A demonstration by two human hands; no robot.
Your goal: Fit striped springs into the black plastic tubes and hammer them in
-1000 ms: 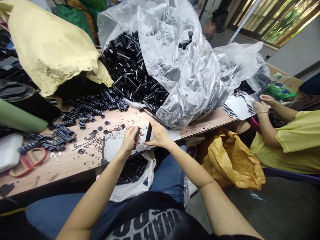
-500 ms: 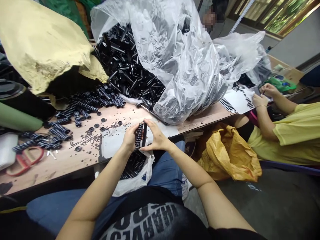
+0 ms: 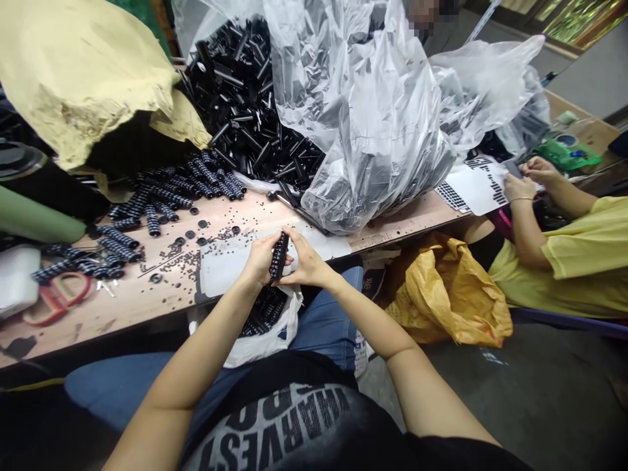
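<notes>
Between my two hands, just above the table's front edge, stands a narrow black piece with rows of small pale marks [image 3: 279, 256]. My left hand [image 3: 259, 263] is closed on its left side. The fingers and thumb of my right hand [image 3: 305, 260] bracket its right side at top and bottom. Its exact kind I cannot make out. Below, on my lap, a white plastic bag [image 3: 289, 327] holds dark pieces with similar marks [image 3: 265, 313]. Behind my hands a white sheet [image 3: 220, 265] lies on the table.
Black rods [image 3: 255, 124] spill from a large clear plastic bag [image 3: 373, 131]. Speckled black cylinders [image 3: 147, 196], small black bits [image 3: 184, 268] and red-handled scissors [image 3: 56, 301] lie on the left. A yellow sack [image 3: 451, 294] stands right; beyond it, a co-worker's hands [image 3: 527, 180] handle something small.
The marked piece has turned between my hands: its broad face with reddish parts showed before, and now a narrower dark side shows. My hands remain around it. The view has shifted slightly.
</notes>
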